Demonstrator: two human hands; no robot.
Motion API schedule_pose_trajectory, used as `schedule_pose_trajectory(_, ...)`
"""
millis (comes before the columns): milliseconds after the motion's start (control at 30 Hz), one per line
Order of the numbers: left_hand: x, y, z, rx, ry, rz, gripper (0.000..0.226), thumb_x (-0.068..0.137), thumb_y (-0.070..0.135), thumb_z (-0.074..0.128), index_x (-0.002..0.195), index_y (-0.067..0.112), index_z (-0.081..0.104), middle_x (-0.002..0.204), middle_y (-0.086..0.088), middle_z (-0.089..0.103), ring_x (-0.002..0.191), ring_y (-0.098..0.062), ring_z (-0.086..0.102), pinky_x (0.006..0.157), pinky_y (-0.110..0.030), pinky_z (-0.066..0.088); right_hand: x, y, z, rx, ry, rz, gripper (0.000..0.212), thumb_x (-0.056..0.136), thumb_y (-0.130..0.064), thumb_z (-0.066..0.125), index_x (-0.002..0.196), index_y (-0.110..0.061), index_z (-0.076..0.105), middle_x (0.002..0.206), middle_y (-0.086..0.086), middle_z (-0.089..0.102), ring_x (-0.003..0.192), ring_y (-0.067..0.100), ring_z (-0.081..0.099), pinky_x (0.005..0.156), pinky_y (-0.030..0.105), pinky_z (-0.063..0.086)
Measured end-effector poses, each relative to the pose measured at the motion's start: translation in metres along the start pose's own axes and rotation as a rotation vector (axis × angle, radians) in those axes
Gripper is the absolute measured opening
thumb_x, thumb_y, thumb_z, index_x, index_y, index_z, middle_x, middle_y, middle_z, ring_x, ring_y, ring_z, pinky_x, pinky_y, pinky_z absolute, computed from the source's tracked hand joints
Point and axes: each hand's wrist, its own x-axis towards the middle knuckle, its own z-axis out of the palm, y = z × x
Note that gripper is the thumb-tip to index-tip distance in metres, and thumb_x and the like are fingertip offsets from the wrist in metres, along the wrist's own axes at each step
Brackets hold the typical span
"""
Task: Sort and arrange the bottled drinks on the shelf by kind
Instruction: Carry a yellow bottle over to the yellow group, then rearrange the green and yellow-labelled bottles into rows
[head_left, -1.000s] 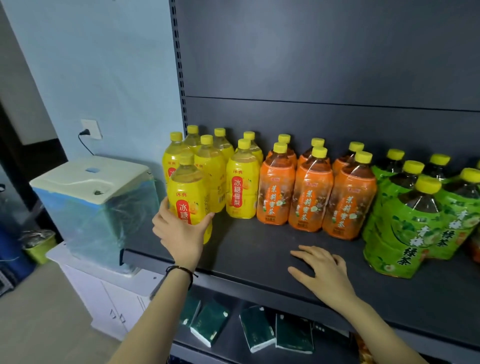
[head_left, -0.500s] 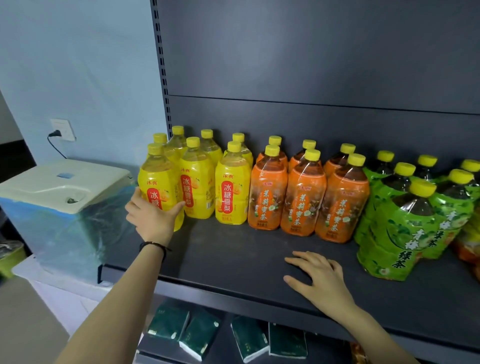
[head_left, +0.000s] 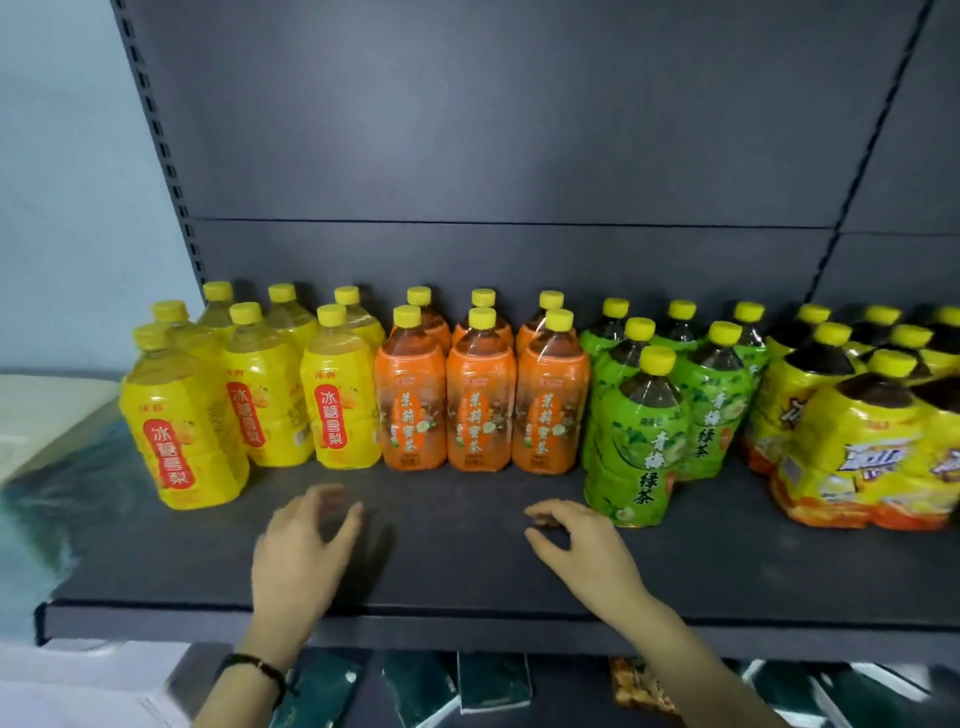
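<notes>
Dark grey metal shelf (head_left: 467, 577), matte, with perforated uprights, carrying plastic bottles grouped by label colour, all with yellow screw caps. From left: yellow bottles (head_left: 340, 410), orange bottles (head_left: 480, 415), green bottles (head_left: 636, 447), and shrink-wrapped dark-tea packs (head_left: 857, 457) at far right. One yellow bottle (head_left: 182, 431) stands forward of its group. Left hand (head_left: 301, 551), wristband at the wrist, reaches over the bare shelf front, fingers spread, grip open and empty; motion blur makes contact with the shelf uncertain. Right hand (head_left: 582, 545), fingers loosely curled, grip empty, lies just beside the front green bottle.
</notes>
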Motion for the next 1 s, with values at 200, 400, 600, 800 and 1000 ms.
schedule_pose_trajectory(200,-0.047,0.095,0.045,0.223,-0.208,0.214,0.053,0.077,0.063,0.037,0.108,0.03,0.064,0.102,0.004,0.07,0.099,-0.023,0.063,0.078,-0.037,0.049,-0.035,0.039,-0.059,0.016,0.021,0.006,0.037,0.089,-0.038,0.061,0.125,-0.034,0.057,0.112,-0.018,0.061,0.105,-0.001,0.055,0.089,0.025,0.05)
schedule_pose_trajectory(400,-0.109,0.202,0.108,0.054,-0.238,0.217,0.04,0.083,0.055,0.054,0.116,0.033,0.06,0.114,0.008,0.065,0.109,-0.019,0.058,0.08,-0.035,0.046,-0.093,0.111,-0.166,-0.006,0.103,0.008,0.044,0.091,-0.041,0.057,0.134,-0.04,0.046,0.127,-0.027,0.044,0.122,-0.004,0.041,0.101,0.02,0.041)
schedule_pose_trajectory(600,-0.177,0.321,0.18,-0.066,-0.238,0.243,0.042,0.087,0.048,0.057,0.127,0.035,0.052,0.123,0.012,0.057,0.114,-0.013,0.053,0.081,-0.029,0.048,-0.149,0.203,-0.277,-0.066,0.133,0.053,0.049,0.091,-0.041,0.058,0.137,-0.039,0.041,0.133,-0.023,0.043,0.126,0.0,0.041,0.101,0.017,0.037)
schedule_pose_trajectory(800,-0.227,0.402,0.239,-0.156,-0.257,0.244,0.043,0.086,0.043,0.062,0.126,0.032,0.053,0.125,0.009,0.056,0.118,-0.014,0.051,0.089,-0.03,0.046,-0.181,0.278,-0.346,0.001,0.393,0.149,0.049,0.086,-0.026,0.068,0.131,-0.023,0.049,0.122,-0.011,0.048,0.117,0.011,0.049,0.091,0.022,0.041)
schedule_pose_trajectory(1000,-0.22,0.473,0.287,-0.494,-0.436,0.21,0.054,0.082,0.043,0.067,0.13,0.038,0.042,0.13,0.02,0.046,0.125,-0.003,0.043,0.1,-0.026,0.04,-0.171,0.324,-0.391,0.099,0.674,0.234,0.052,0.079,-0.021,0.075,0.124,-0.016,0.05,0.115,-0.002,0.046,0.101,0.015,0.052,0.085,0.035,0.049)
